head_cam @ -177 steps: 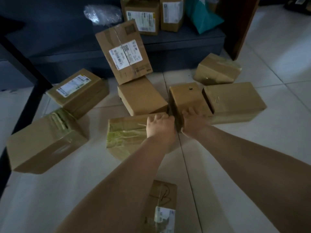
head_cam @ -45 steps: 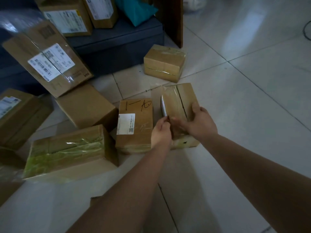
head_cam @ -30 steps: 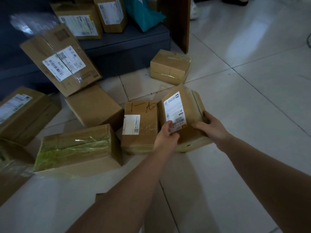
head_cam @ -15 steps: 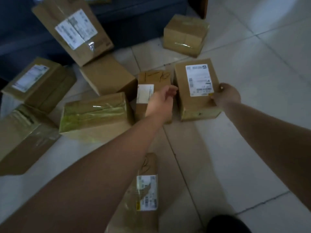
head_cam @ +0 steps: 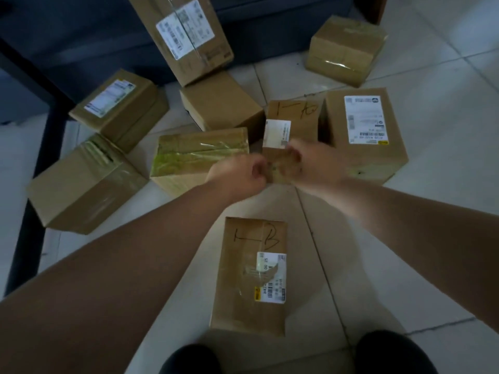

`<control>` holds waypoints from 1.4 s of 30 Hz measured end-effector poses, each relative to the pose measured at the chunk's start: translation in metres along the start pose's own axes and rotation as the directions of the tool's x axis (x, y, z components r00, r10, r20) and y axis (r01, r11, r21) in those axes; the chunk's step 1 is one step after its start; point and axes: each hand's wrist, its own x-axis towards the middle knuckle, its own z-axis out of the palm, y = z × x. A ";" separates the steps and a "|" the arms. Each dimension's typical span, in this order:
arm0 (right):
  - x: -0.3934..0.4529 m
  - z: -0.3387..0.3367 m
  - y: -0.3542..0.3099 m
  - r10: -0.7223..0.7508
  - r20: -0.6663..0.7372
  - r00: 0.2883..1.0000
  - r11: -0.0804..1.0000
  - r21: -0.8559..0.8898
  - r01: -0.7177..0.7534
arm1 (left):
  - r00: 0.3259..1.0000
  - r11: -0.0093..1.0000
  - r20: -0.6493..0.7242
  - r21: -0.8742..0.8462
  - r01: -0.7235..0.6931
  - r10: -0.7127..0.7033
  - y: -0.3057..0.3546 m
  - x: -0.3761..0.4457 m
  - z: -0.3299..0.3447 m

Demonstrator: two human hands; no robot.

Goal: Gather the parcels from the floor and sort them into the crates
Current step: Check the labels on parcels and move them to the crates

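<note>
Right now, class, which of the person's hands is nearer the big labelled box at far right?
Right. The right hand lies just beside the big labelled box, on its left; the left hand sits farther left.

Both hands motion-blurred, tall leaning parcel [head_cam: 186, 36] cropped at top edge, label print too small to read

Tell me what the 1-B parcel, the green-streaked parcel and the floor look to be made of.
1-B parcel: matte brown cardboard, apparently; a marker scrawl and a white paper label under glossy clear tape.
Green-streaked parcel: cardboard too, top wrapped in shiny, wrinkled greenish tape or film.
Floor: pale glazed tile, probably ceramic; grout lines and a soft sheen show.
</note>
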 end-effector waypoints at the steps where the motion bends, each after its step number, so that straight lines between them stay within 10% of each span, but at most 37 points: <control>1: -0.005 0.004 -0.006 0.018 0.140 0.990 1.000 -0.027 -0.015 | 0.999 0.983 0.025 0.180 0.033 -0.038 -0.005 -0.005 0.002; 4: -0.021 0.021 -0.015 0.179 0.589 0.788 0.973 -0.224 -0.054 | 0.935 0.890 0.160 0.390 0.235 -0.317 -0.019 -0.019 0.010; 7: -0.037 0.038 -0.017 0.341 0.772 0.537 0.939 -0.252 -0.235 | 0.648 0.804 0.522 0.134 0.579 -0.554 -0.021 -0.032 0.019; 9: -0.043 0.046 -0.015 0.339 0.792 0.508 0.905 -0.126 -0.407 | 0.517 0.686 0.688 -0.038 0.726 -0.509 -0.014 -0.035 0.019; 15: -0.035 0.025 0.015 0.393 0.553 0.734 0.832 0.126 -0.540 | 0.727 0.607 0.500 -0.415 0.678 -0.470 0.008 -0.018 0.028; 23: -0.064 0.030 0.025 0.569 0.603 0.559 0.511 0.273 -0.815 | 0.785 0.610 0.497 -0.507 0.609 -0.371 0.038 -0.031 0.047; 33: 0.003 -0.101 0.021 0.498 0.433 0.751 0.574 0.485 -0.660 | 0.976 0.756 0.016 -0.630 0.178 -0.217 0.059 0.020 -0.038; 42: 0.091 -0.115 0.026 0.563 -0.006 0.827 0.547 0.753 -0.366 | 0.900 0.363 -0.072 -0.926 0.099 -0.430 0.067 0.095 -0.080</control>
